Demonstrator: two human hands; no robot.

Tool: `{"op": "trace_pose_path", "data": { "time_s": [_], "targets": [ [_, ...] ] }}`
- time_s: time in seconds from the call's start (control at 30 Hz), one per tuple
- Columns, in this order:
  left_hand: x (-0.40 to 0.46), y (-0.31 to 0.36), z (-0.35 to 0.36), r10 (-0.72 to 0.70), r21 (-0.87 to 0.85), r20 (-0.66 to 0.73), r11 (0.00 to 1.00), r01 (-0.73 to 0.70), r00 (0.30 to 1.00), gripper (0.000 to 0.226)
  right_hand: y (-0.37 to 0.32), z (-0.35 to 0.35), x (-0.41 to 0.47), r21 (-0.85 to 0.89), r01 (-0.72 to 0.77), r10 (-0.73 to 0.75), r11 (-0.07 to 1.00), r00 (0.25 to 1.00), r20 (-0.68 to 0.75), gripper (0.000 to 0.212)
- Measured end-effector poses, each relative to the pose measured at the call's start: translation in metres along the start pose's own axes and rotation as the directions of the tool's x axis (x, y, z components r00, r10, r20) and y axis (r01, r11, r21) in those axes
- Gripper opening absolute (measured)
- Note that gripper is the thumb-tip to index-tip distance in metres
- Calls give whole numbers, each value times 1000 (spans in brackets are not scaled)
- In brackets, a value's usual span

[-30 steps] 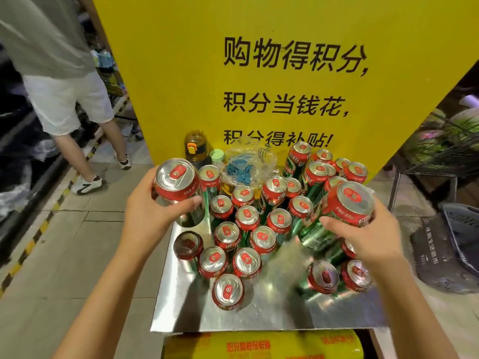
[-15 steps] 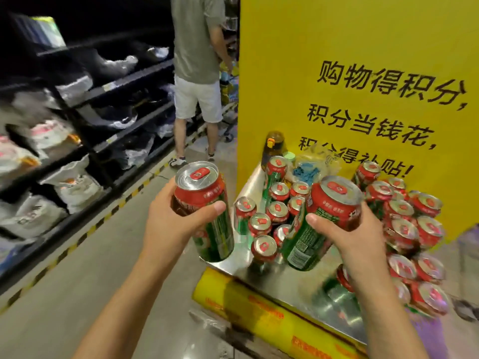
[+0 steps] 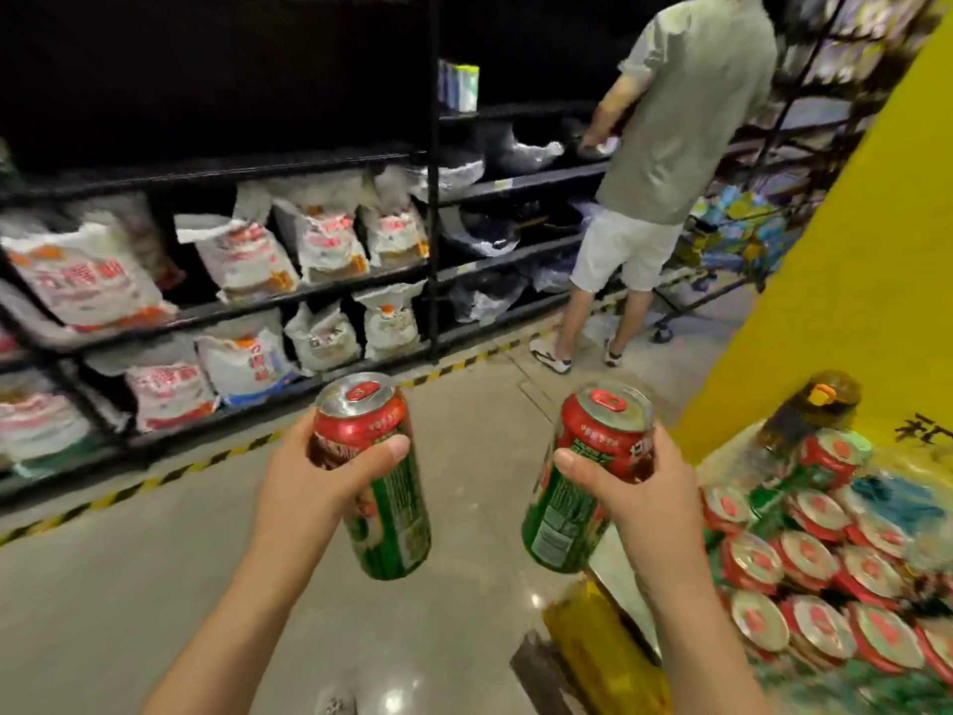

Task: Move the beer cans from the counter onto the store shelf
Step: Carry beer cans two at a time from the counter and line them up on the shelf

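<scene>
a can (image 3: 379, 482) is gripped in the left hand (image 3: 309, 477), thumb laid across its front and fingers wrapped behind; a second can (image 3: 582, 482) is clasped the same way in the right hand (image 3: 644, 487). both are held in the air above the floor (image 3: 154, 559), apart from each other and touching nothing else.

each can is carried with its red lid end up and away from the wrist, green base toward the floor. the long axes are near upright but tilted: the left can's top leans to the left, the right can's top to the right.

the carry step appears to be in hand. just right of the right hand, the counter (image 3: 608, 565) is crowded with more cans (image 3: 804, 565). across the aisle, ahead and left of the left hand, dark shelves (image 3: 309, 291) are seen, stocked with white bags (image 3: 237, 255); which tier is meant for beer cannot be told. next, an approach to a free tier is likely called for, each can being levelled and set down on its base.
</scene>
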State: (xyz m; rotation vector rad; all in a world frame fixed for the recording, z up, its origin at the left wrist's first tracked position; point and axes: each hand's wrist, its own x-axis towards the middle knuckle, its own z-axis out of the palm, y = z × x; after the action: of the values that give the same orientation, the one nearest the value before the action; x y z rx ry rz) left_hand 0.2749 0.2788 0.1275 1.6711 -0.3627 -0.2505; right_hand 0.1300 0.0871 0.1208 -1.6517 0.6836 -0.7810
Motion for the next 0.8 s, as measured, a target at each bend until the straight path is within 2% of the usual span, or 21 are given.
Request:
{"op": "trace_pose_path", "data": {
  "time_s": [0.13, 0.23, 0.37, 0.53, 0.8],
  "targets": [
    [33, -9, -67, -18, 8, -182, 1000, 20, 983, 61, -11, 95, 39, 36, 14, -21, 999, 981, 195, 65],
    [64, -16, -121, -42, -1, -296, 999, 44, 954, 47, -19, 178, 62, 66, 36, -56, 997, 946, 321, 56],
    [110, -23, -189, -56, 15, -403, 998, 68, 913, 44, -31, 284, 86, 74, 58, -85, 996, 893, 441, 67],
    [174, -33, -256, -63, 29, -477, 996, 87, 877, 39, -40, 393, 118, 88, 48, -87, 995, 852, 517, 87],
    [299, -52, -326, -101, 6, -552, 992, 126, 828, 47, -32, 525, 206, 31, 30, -43, 999, 811, 583, 71]
  ]
}}
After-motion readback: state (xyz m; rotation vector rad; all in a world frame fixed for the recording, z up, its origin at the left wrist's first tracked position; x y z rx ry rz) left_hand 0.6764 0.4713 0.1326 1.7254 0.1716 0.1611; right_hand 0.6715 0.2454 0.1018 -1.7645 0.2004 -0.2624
